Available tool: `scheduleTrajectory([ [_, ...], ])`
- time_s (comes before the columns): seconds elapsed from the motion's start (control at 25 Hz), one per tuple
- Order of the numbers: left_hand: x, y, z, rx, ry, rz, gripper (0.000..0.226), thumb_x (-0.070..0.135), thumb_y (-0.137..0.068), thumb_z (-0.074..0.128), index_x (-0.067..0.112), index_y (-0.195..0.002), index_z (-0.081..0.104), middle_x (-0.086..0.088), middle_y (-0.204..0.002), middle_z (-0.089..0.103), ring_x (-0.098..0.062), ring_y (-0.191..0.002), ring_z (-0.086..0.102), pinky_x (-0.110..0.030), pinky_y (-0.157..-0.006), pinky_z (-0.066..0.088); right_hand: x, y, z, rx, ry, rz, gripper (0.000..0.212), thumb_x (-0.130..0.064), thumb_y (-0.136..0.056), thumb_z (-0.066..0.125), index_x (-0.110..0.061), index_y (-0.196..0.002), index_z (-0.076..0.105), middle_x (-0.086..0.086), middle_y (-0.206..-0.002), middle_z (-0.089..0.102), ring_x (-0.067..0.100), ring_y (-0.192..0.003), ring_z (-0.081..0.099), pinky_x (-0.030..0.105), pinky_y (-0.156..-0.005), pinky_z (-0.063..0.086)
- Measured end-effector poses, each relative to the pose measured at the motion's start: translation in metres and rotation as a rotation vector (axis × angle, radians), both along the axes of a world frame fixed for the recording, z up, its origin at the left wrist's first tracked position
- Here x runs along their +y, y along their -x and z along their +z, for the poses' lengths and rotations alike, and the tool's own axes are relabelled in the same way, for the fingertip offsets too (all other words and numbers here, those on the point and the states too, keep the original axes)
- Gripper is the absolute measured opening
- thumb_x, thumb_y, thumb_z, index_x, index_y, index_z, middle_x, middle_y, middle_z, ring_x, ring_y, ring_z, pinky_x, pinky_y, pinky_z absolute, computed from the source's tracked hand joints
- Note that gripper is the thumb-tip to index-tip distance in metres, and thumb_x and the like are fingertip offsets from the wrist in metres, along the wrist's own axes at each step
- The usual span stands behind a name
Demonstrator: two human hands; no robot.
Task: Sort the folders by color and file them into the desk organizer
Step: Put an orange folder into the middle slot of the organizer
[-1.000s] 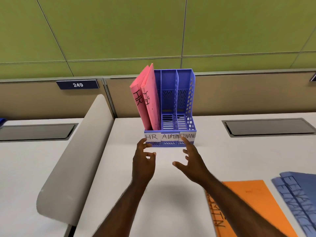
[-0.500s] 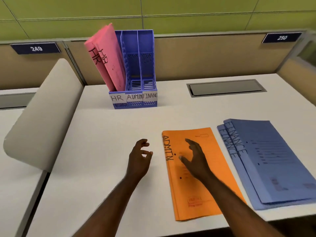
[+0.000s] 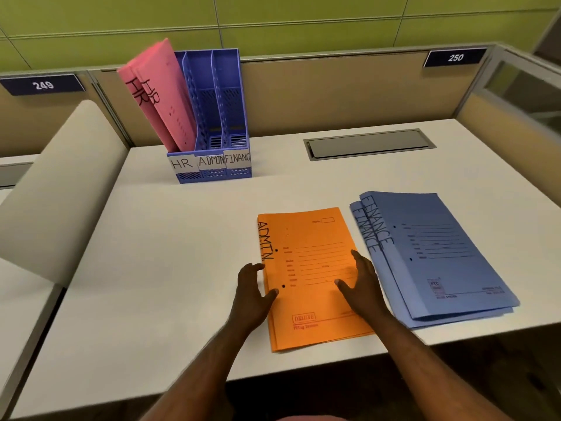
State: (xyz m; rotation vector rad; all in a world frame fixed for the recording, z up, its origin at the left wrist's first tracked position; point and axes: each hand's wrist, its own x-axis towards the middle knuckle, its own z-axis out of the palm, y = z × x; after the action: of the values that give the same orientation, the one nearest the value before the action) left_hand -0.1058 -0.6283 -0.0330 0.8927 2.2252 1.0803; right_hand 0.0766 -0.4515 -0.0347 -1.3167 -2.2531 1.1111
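A blue desk organizer (image 3: 232,117) stands at the back of the desk, its three slots labelled HR, ADMIN and FINANCE. Two pink HR folders (image 3: 164,95) lean in the left slot; the other two slots hold nothing. An orange ADMIN folder stack (image 3: 309,238) lies flat near the front edge. My left hand (image 3: 250,294) touches its left edge, thumb on the cover. My right hand (image 3: 362,287) rests flat on its right side. Blue FINANCE folders (image 3: 437,253) lie stacked to the right.
A grey curved divider (image 3: 57,192) borders the desk on the left. A grey cable flap (image 3: 368,144) is set into the desk at the back right. Beige partition walls with signs 249 (image 3: 42,85) and 250 (image 3: 455,57) close the back.
Both hands drew back from the organizer's front to the orange folder and now touch its two sides. The view tilted down and to the right.
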Motion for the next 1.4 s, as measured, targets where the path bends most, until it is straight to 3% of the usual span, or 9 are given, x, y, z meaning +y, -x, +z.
scheduleTrajectory([
  [0.24,0.002,-0.021,-0.004,-0.052,0.163,-0.053,0.077,0.035,-0.083,0.069,0.016,-0.144,0.025,-0.009,-0.144,0.039,-0.027,-0.132,0.039,-0.046,-0.108,0.038,0.007,-0.021,-0.006,-0.118,0.096,-0.062,0.101,-0.020,-0.080,0.075,-0.014,-0.152,0.005,0.012,-0.156,0.020,0.030,-0.141,0.026,0.042,-0.112,0.030],
  [0.4,0.008,-0.028,-0.001,-0.090,0.182,-0.051,0.076,0.031,-0.087,0.067,0.018,-0.146,0.021,-0.008,-0.145,0.035,-0.028,-0.132,0.041,-0.049,-0.106,0.042,0.009,-0.028,-0.012,-0.171,0.111,-0.036,0.099,-0.023,-0.081,0.074,-0.012,-0.152,0.006,0.012,-0.158,0.017,0.030,-0.145,0.019,0.042,-0.116,0.023],
  [0.6,0.013,-0.036,0.002,-0.206,0.122,0.014,0.077,0.030,-0.088,0.066,0.022,-0.148,0.017,-0.005,-0.151,0.034,-0.028,-0.133,0.042,-0.049,-0.107,0.041,0.010,-0.027,-0.014,-0.163,0.108,-0.037,0.096,-0.022,-0.081,0.074,-0.009,-0.152,0.011,0.012,-0.156,0.023,0.029,-0.144,0.023,0.040,-0.115,0.025],
  [0.84,0.027,-0.035,0.016,-0.423,-0.054,0.263,0.059,0.028,-0.090,0.064,0.022,-0.140,0.033,-0.007,-0.137,0.052,-0.020,-0.107,0.055,-0.041,-0.089,0.048,0.011,-0.028,-0.017,-0.178,0.106,-0.030,0.094,-0.024,-0.081,0.074,-0.010,-0.152,0.012,0.012,-0.155,0.025,0.029,-0.143,0.024,0.040,-0.115,0.026],
  [0.96,0.030,-0.032,0.021,-0.497,-0.037,0.210,0.041,0.031,-0.095,0.055,0.023,-0.134,0.043,-0.007,-0.133,0.057,-0.026,-0.112,0.059,-0.049,-0.098,0.049,0.012,-0.029,-0.018,-0.185,0.096,-0.016,0.093,-0.026,-0.082,0.073,-0.011,-0.151,0.012,0.012,-0.156,0.024,0.029,-0.143,0.024,0.040,-0.115,0.026],
  [1.12,0.027,-0.032,0.026,-0.537,-0.103,0.149,0.042,0.028,-0.097,0.052,0.022,-0.136,0.038,-0.006,-0.134,0.055,-0.030,-0.118,0.059,-0.057,-0.097,0.049,0.016,-0.031,-0.017,-0.199,0.092,0.039,0.094,-0.030,-0.084,0.070,-0.011,-0.151,0.006,0.012,-0.158,0.017,0.029,-0.145,0.018,0.041,-0.116,0.022],
  [1.24,0.021,-0.029,0.030,-0.560,-0.194,0.142,0.039,0.028,-0.095,0.056,0.025,-0.130,0.041,-0.007,-0.129,0.060,-0.028,-0.109,0.065,-0.054,-0.092,0.053,0.017,-0.024,-0.010,-0.121,0.073,0.006,0.094,-0.031,-0.087,0.066,-0.014,-0.152,-0.001,0.010,-0.160,0.009,0.029,-0.146,0.015,0.045,-0.117,0.021],
  [1.4,0.011,-0.005,0.042,-0.558,-0.306,0.108,0.035,0.028,-0.093,0.058,0.030,-0.125,0.045,-0.004,-0.123,0.065,-0.024,-0.102,0.070,-0.047,-0.083,0.058,0.028,0.002,0.023,0.149,0.111,-0.045,0.088,-0.036,-0.087,0.065,-0.020,-0.151,0.007,0.011,-0.151,0.032,0.031,-0.134,0.040,0.053,-0.105,0.040],
])
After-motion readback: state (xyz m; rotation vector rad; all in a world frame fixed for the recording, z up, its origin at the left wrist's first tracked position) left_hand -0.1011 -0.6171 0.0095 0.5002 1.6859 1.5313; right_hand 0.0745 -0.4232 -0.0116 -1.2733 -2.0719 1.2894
